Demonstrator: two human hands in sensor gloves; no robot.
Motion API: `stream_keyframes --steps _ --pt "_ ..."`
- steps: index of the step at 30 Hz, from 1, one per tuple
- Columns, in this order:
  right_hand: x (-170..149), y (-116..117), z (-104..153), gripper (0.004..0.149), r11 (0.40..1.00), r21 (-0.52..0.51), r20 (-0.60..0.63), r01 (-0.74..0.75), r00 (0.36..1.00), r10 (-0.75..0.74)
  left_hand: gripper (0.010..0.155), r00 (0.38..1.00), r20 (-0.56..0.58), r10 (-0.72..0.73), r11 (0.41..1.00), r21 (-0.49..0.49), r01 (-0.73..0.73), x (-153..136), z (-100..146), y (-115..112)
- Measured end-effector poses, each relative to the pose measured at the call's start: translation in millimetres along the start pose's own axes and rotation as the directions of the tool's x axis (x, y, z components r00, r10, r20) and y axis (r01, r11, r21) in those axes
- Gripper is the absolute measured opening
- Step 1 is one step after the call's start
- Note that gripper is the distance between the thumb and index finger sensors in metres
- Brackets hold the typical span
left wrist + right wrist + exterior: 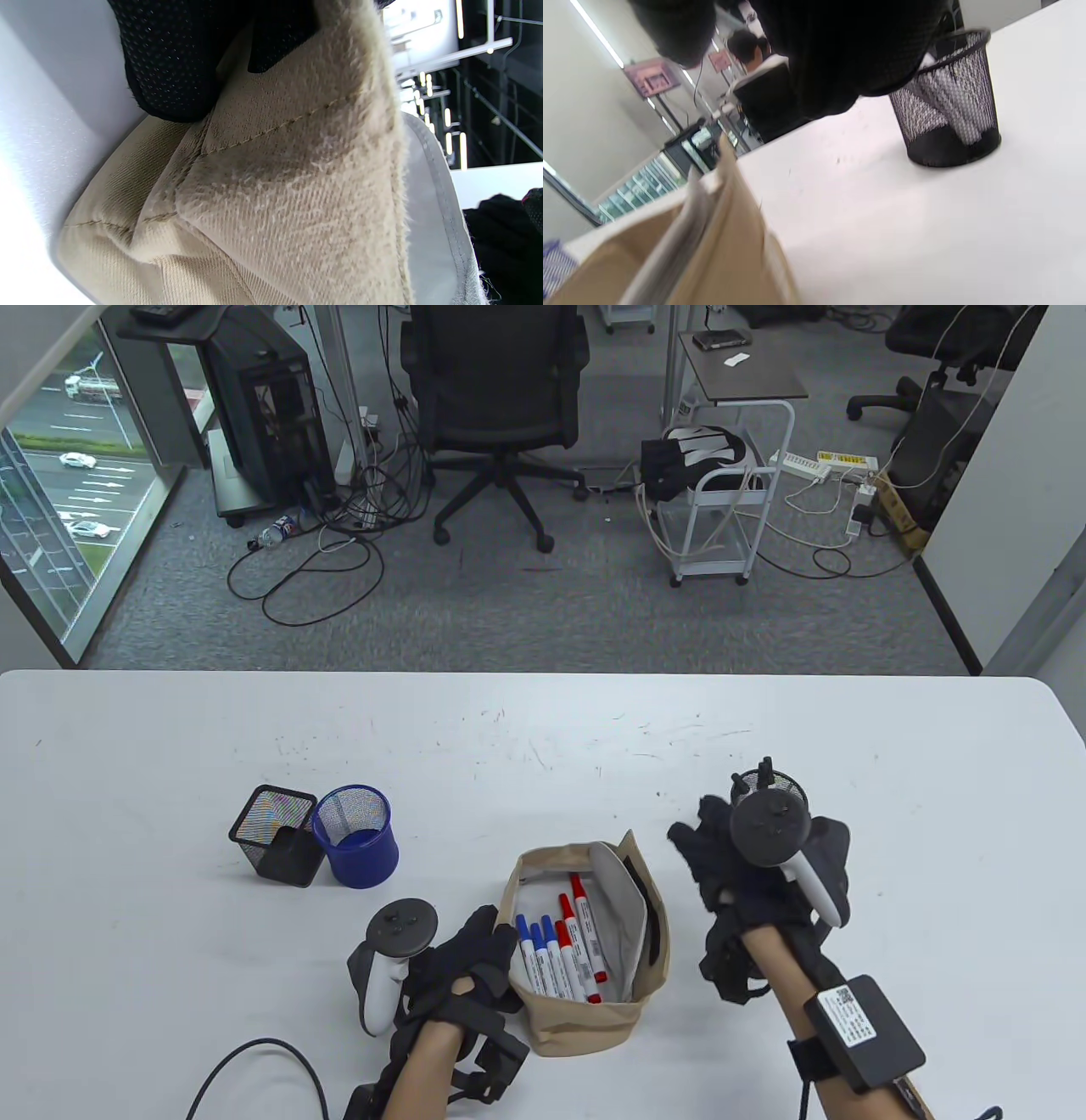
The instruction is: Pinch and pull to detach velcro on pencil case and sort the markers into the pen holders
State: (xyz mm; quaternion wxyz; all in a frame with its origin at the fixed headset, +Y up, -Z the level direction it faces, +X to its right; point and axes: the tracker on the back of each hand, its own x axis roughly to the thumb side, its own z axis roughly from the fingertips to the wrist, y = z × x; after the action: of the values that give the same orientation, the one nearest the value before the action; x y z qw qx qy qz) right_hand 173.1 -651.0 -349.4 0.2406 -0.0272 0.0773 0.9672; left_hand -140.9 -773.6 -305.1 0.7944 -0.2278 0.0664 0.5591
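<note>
The beige pencil case (585,1027) stands open near the table's front edge, its flap with the black velcro strip (652,920) folded back to the right. Blue markers (543,954) and red markers (581,925) lie inside. My left hand (496,933) grips the case's left rim; in the left wrist view its gloved fingers (169,63) pinch the fabric (297,190). My right hand (700,848) hovers just right of the case, fingers loose and holding nothing. Behind it stands a round black mesh holder (785,787) with dark marker tips sticking out.
A square black mesh holder (276,833) and a round blue mesh holder (356,836) stand side by side to the left of the case. A black cable (254,1056) curls at the front left. The right wrist view shows the black holder (950,106) beyond the case's flap (721,245).
</note>
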Motion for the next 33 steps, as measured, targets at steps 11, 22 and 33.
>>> stream_keyframes --steps 11,22,33 --pt "-4 63 2 0.058 0.964 0.261 -0.1 0.046 0.995 -0.02 0.074 0.999 0.015 -0.03 0.999 0.033 0.029 0 2 -1" --pt "-17 68 15 0.054 0.974 0.216 -0.036 0.072 0.997 -0.066 0.071 0.978 0.02 -0.209 0.962 0.181 0.202 11 10 -2" --pt "-29 68 23 0.062 0.937 0.262 -0.005 0.231 0.971 -0.238 0.074 0.876 -0.068 -0.478 0.817 0.332 0.471 93 42 9"
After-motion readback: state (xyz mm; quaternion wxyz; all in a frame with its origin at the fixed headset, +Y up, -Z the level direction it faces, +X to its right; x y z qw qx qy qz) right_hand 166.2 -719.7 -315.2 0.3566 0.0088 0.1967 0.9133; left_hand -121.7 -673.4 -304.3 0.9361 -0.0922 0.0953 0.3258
